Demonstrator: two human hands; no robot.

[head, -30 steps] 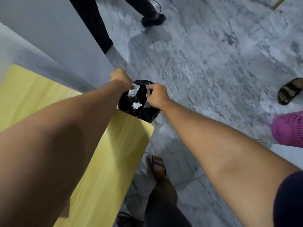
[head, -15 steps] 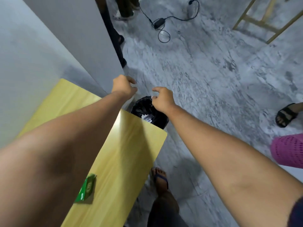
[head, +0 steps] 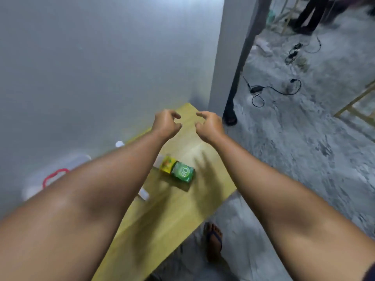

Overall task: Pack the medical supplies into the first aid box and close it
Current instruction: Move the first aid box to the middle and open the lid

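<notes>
A green packet [head: 183, 171] lies on the yellow wooden table [head: 178, 207], with a small yellow box [head: 167, 164] touching its left side. A white item [head: 143, 194] pokes out beside my left forearm. A blurred clear box with a red handle [head: 55, 175] sits at the table's left, partly hidden by my left arm. My left hand [head: 166, 122] and my right hand [head: 209, 124] hover side by side above the table's far end, fingers curled and apart, holding nothing.
A grey wall [head: 101, 67] runs along the table's left and far side. A dark post [head: 237, 78] stands on the marble floor [head: 304, 159] at right, near black cables [head: 272, 90]. A wooden frame [head: 353, 106] is far right. My sandalled foot [head: 214, 240] is below the table edge.
My view has swung from the black bin on the floor back over the table. Both hands left the bin and now hang empty over the table's far end; the packets came into view.
</notes>
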